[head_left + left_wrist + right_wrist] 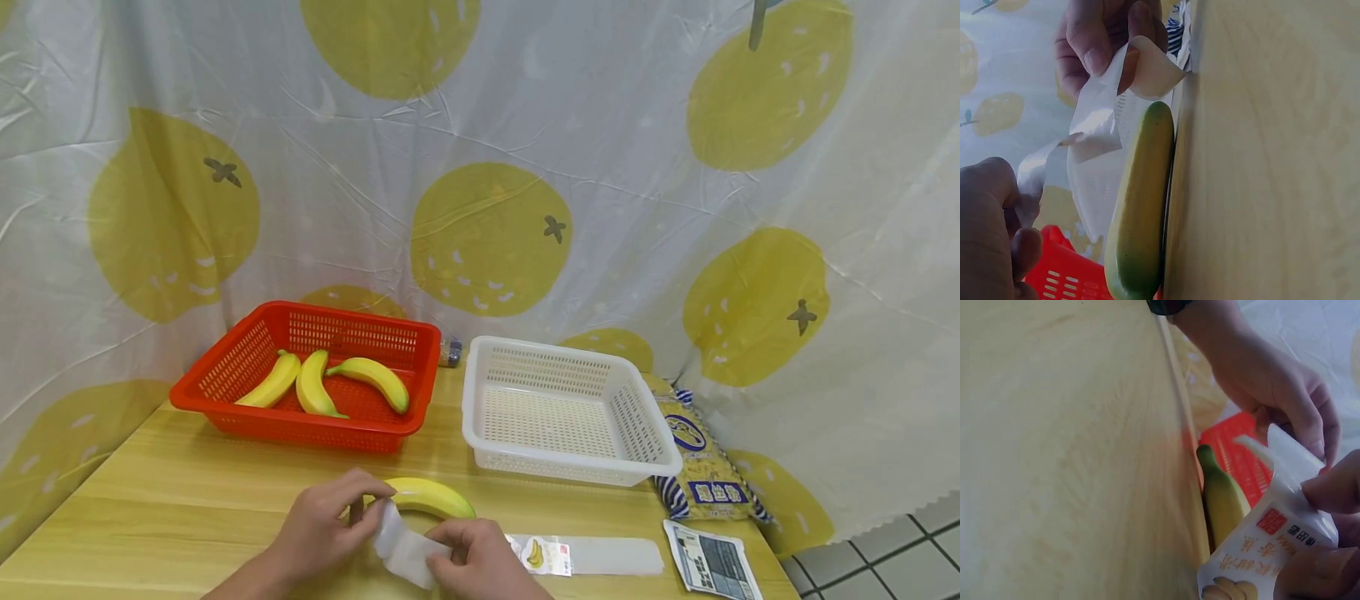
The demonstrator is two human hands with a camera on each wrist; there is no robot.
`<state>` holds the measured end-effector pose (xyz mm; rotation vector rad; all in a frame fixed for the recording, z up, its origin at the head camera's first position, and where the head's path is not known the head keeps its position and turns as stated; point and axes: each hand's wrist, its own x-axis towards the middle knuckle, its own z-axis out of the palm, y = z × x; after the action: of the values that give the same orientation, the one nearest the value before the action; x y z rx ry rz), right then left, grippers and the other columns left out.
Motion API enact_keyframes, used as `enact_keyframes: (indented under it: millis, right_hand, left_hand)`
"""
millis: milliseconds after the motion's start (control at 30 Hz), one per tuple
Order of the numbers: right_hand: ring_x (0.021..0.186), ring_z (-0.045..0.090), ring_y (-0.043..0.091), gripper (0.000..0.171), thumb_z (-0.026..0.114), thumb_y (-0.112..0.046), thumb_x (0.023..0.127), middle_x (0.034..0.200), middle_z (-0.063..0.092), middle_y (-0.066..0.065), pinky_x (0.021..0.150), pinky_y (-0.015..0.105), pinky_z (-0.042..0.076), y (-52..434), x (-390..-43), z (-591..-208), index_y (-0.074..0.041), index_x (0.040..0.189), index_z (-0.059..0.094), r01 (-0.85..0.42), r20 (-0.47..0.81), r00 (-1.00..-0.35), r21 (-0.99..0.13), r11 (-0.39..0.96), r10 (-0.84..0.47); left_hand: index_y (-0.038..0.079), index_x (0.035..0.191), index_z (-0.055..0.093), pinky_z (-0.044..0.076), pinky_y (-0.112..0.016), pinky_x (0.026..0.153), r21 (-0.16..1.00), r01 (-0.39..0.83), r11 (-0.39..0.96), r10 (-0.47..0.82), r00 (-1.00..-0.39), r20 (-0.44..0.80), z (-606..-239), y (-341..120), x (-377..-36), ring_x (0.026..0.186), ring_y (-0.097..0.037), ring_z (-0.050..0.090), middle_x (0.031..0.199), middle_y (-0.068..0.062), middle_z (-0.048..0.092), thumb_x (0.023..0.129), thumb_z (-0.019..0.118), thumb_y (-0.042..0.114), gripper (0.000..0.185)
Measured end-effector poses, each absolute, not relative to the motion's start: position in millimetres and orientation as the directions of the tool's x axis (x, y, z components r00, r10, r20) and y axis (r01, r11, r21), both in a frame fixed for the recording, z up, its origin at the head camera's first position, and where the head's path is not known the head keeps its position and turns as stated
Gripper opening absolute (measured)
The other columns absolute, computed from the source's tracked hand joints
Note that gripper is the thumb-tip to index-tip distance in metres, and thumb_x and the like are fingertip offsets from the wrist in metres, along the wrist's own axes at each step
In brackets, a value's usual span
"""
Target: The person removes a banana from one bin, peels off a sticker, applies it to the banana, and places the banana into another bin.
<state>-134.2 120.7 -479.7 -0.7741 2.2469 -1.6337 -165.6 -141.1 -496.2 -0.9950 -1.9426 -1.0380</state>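
Both hands hold a small translucent plastic bag [403, 550] just above the near edge of the wooden table [187, 500]. My left hand [369, 510] pinches the bag's upper end, and my right hand [452, 543] pinches its lower end. A loose yellow banana [431, 497] lies on the table just behind the hands. In the left wrist view the bag [1094, 128] is stretched between the two hands above the banana [1144, 200]. The right wrist view shows the bag's printed banana label [1260, 550] beside the banana [1225, 500].
A red basket [225, 379] at the back left holds three bananas [315, 383]. An empty white basket [570, 408] stands to its right. Another flat bag [588, 556], a printed slip [712, 562] and a striped packet [701, 467] lie at the right. A lemon-print curtain hangs behind.
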Motion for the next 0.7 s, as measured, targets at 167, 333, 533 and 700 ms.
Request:
enact_keyframes:
  millis: [167,333,533,700]
  right_hand:
    - [0.061,0.054,-0.007,0.018,0.069,-0.010,0.094,0.081,0.072,-0.009,0.057,0.014,0.048,123.8,-136.9,-478.6,-0.008,0.109,0.078,-0.304,0.110,-0.805,-0.920,0.246,-0.583]
    - [0.060,0.051,-0.008,0.019,0.070,-0.011,0.094,0.081,0.069,-0.012,0.056,0.013,0.047,123.4,-138.0,-479.7,-0.006,0.111,0.077,-0.323,0.113,-0.799,-0.909,0.263,-0.591]
    - [0.062,0.058,-0.004,0.021,0.072,-0.016,0.092,0.093,0.071,-0.015,0.060,0.017,0.051,118.1,-135.0,-483.9,-0.008,0.111,0.077,-0.191,-0.013,-0.828,-0.934,0.304,-0.561]
    - [0.053,0.057,0.000,0.028,0.067,-0.021,0.098,0.105,0.077,-0.004,0.050,0.017,0.047,117.2,-133.1,-484.9,-0.006,0.120,0.073,-0.104,-0.041,-0.853,-0.963,0.247,-0.521]
  left_hand:
    - [0.013,0.103,0.075,0.042,-0.007,0.055,0.322,0.873,0.366,0.251,-0.426,0.869,-496.0,-141.7,-168.4,0.065,0.008,0.051,0.094,0.004,0.073,0.096,0.071,0.014,0.008]
    - [0.007,0.102,0.074,0.044,-0.008,0.056,0.322,0.893,0.316,0.234,-0.402,0.885,-495.5,-140.4,-170.5,0.070,0.001,0.058,0.092,-0.001,0.073,0.079,0.074,-0.008,0.027]
    - [0.003,0.101,0.073,0.050,-0.011,0.063,0.315,0.911,0.267,0.235,-0.379,0.895,-492.0,-138.7,-169.4,0.077,-0.006,0.064,0.093,-0.007,0.073,0.092,0.069,0.001,0.010]
    - [0.001,0.101,0.073,0.053,-0.012,0.069,0.287,0.929,0.234,0.245,-0.342,0.907,-486.3,-135.6,-167.4,0.078,-0.010,0.066,0.094,-0.010,0.073,0.098,0.065,0.006,0.010]
